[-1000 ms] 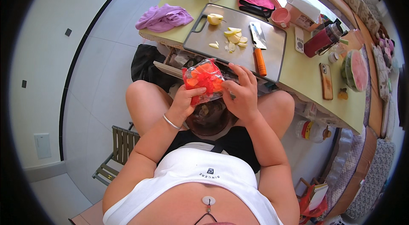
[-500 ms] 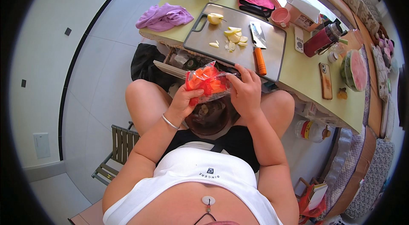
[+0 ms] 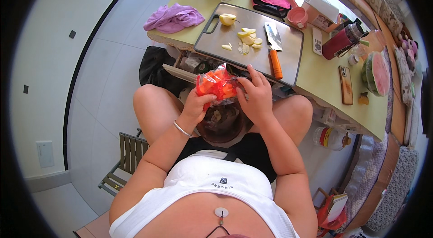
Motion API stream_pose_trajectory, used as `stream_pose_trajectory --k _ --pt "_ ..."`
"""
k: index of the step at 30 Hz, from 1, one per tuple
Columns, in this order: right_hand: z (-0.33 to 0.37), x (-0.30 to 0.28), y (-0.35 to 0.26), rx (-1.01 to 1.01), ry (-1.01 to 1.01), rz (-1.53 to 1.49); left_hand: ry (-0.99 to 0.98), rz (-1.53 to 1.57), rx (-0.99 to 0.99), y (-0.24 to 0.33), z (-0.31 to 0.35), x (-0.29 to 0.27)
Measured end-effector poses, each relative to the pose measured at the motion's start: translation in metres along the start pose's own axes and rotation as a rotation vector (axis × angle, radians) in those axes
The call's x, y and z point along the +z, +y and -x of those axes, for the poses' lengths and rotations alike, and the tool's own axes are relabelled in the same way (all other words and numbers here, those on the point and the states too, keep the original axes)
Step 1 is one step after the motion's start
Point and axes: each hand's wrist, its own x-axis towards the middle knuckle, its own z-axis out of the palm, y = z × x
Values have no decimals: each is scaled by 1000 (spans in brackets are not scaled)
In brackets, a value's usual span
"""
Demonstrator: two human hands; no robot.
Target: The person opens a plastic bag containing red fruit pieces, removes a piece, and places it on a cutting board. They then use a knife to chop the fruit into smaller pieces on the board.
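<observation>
Centre of frame: red-and-clear plastic packet (image 3: 215,84), its lower left pinched by the left hand (image 3: 197,104); the right hand (image 3: 257,93), fingers partly bent, adjoins its right edge, grip not discernible.

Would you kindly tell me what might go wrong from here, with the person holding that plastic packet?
First, the plastic packet, held by the left hand with the right hand at its side, might slip or spill into the dark container below.

Second, the knife lies unsheathed on the cutting board, its orange handle near the right hand; a careless reach might knock it.
</observation>
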Motion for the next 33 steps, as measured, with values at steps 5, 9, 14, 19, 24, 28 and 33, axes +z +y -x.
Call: stream_pose_trajectory --k 5,9,14,19,24,28,33 --pt "1 2 3 -42 -31 74 -47 11 17 0 0 -1" --pt "2 4 6 139 -122 -261 -51 -60 -15 5 3 10" --pt "6 9 21 432 -219 -841 56 -142 16 1 0 12" --pt "5 6 28 519 -313 -1002 82 -128 14 1 -2 11" --pt "7 6 24 393 -288 -528 52 -50 -14 -1 0 4" --pt "7 4 25 368 -374 -437 78 -60 41 -5 -1 1" --pt "3 12 19 375 -357 -511 103 -37 119 -12 -4 4"
